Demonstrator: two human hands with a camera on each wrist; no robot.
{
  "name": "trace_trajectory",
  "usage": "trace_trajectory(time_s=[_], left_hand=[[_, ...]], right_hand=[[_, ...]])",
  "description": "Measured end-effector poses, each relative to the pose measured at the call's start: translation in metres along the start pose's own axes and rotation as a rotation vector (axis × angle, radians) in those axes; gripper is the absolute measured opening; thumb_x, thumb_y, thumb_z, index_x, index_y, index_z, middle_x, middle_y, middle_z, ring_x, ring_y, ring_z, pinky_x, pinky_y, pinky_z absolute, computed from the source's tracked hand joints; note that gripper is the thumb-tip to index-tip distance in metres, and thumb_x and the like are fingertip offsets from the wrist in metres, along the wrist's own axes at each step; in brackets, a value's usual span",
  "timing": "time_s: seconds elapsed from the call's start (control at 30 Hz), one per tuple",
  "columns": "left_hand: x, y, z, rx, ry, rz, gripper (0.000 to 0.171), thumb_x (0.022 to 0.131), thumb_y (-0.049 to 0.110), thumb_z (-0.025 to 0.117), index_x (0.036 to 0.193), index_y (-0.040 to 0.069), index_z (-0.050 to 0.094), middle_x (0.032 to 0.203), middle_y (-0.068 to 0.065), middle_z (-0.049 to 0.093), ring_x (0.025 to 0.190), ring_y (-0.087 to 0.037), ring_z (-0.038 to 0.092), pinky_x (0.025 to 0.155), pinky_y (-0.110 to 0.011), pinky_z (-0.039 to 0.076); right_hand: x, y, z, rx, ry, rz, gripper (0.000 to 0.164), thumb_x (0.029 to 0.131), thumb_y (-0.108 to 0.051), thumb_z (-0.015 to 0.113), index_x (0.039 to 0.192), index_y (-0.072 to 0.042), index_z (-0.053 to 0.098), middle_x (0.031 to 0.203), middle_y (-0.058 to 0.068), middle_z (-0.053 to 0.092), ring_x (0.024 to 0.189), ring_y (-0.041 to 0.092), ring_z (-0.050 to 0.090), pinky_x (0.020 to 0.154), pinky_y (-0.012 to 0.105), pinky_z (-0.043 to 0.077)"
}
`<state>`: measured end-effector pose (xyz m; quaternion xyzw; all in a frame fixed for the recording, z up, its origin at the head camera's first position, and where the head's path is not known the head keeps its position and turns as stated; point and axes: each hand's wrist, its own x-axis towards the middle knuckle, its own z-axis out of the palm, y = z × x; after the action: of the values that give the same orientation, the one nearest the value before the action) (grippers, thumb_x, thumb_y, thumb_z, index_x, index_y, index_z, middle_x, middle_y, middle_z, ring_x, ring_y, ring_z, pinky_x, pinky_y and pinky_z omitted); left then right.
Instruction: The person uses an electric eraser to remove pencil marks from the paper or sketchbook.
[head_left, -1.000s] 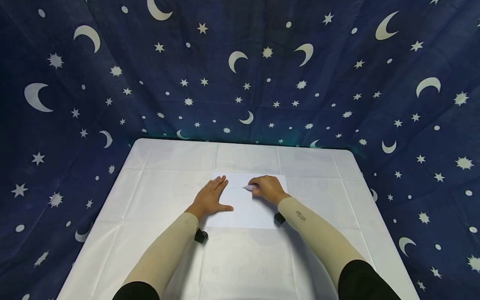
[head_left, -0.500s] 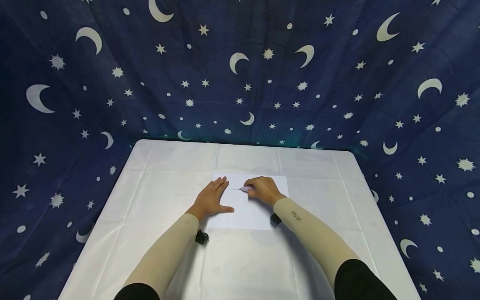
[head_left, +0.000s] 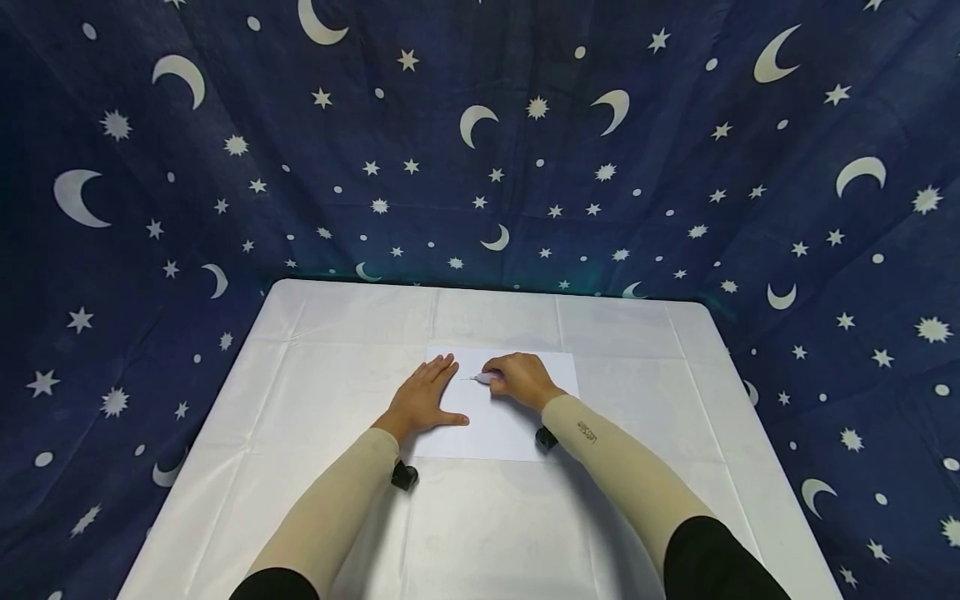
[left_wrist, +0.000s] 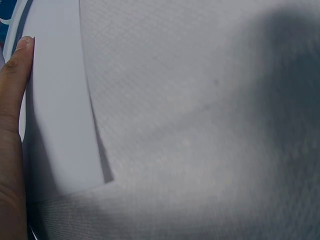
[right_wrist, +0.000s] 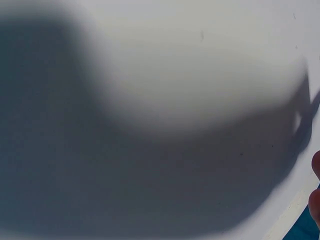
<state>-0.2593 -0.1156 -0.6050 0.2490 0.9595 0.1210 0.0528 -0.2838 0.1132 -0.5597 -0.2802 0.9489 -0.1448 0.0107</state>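
A white sheet of paper (head_left: 517, 433) lies on the cloth-covered table, with a short thin dark line (head_left: 465, 380) near its upper middle. My left hand (head_left: 422, 398) rests on the sheet's left side, fingers spread and thumb pointing right. In the left wrist view a digit of it (left_wrist: 11, 95) runs along the left edge beside the paper (left_wrist: 62, 100). My right hand (head_left: 522, 380) pinches a thick pale lavender pen (head_left: 487, 378), its narrow tip pointing left and meeting the line's end. The right wrist view catches only two fingertips (right_wrist: 315, 202) at its right edge; the pen is hidden there.
A creased white cloth (head_left: 315, 367) covers the table. Behind and at both sides hangs a dark blue curtain (head_left: 427, 200) with moons and stars. A small black camera (head_left: 405, 476) sits at the left wrist, another black camera (head_left: 546, 439) at the right.
My right hand and the pen have slid left along the line, and less of the line shows left of the tip. The left hand stays in place on the paper.
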Motion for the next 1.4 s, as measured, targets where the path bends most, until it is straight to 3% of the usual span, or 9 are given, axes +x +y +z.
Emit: trace_trajectory(time_s=[0.23,0.37,0.6,1.4], left_hand=[[0.0008,-0.0014,0.0018,-0.003,0.011,0.003,0.111,0.060,0.083,0.046,0.144,0.015,0.022,0.150,0.000,0.012,0.135,-0.014,0.003,0.108,-0.032,0.004],[0.0016,-0.0022,0.0015,0.005,-0.023,-0.016,0.112,0.060,0.084,0.045,0.145,0.017,0.019,0.150,0.002,0.009,0.135,-0.013,0.001,0.108,-0.031,0.001],[0.0017,-0.0033,0.0050,-0.009,0.002,0.008,0.112,0.060,0.084,0.045,0.144,0.014,0.021,0.150,-0.001,0.012,0.136,-0.016,0.005,0.109,-0.035,0.006],[0.0033,-0.0038,0.0054,-0.014,0.011,0.017,0.113,0.059,0.085,0.044,0.144,0.015,0.021,0.150,0.000,0.011,0.136,-0.017,0.005,0.108,-0.036,0.007]], right_hand=[[-0.0002,-0.0011,-0.0009,-0.017,-0.015,0.014,0.026,0.076,-0.022,0.069,0.101,-0.023,0.069,0.096,-0.011,0.066,0.091,0.008,0.059,0.083,0.029,0.045],[-0.0017,0.0023,-0.0014,-0.031,-0.010,0.015,0.025,0.075,-0.023,0.068,0.100,-0.023,0.069,0.095,-0.011,0.066,0.090,0.008,0.060,0.081,0.028,0.045],[-0.0009,0.0021,0.0008,-0.020,-0.004,0.008,0.026,0.075,-0.022,0.068,0.101,-0.023,0.069,0.096,-0.010,0.066,0.091,0.010,0.060,0.082,0.030,0.045],[0.0019,0.0015,0.0005,-0.024,0.010,-0.007,0.026,0.074,-0.024,0.068,0.100,-0.022,0.069,0.096,-0.010,0.066,0.089,0.009,0.060,0.082,0.029,0.046]])
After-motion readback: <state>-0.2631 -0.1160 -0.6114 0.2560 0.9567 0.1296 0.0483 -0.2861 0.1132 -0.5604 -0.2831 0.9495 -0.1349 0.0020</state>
